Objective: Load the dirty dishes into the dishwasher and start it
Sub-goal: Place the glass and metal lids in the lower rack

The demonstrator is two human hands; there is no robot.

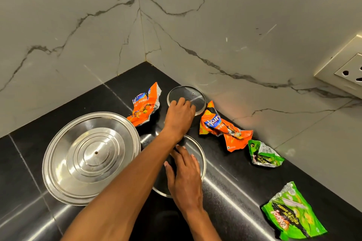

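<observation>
On the black counter (25,164), near the corner, lies a small glass lid (194,95) with a metal rim. My left hand (180,113) reaches across to it, and its curled fingers grip the near edge. A larger glass lid (198,155) lies closer to me. My right hand (185,174) rests flat on it with fingers straight and thumb spread, hiding much of it. A big round steel lid (92,158) with concentric ridges lies to the left, touched by neither hand.
Two crumpled orange snack wrappers (146,105) (222,130) flank the small lid. Two green wrappers (263,153) (292,212) lie along the right wall. Marble walls meet in the corner behind. A wall socket (348,68) sits at the right.
</observation>
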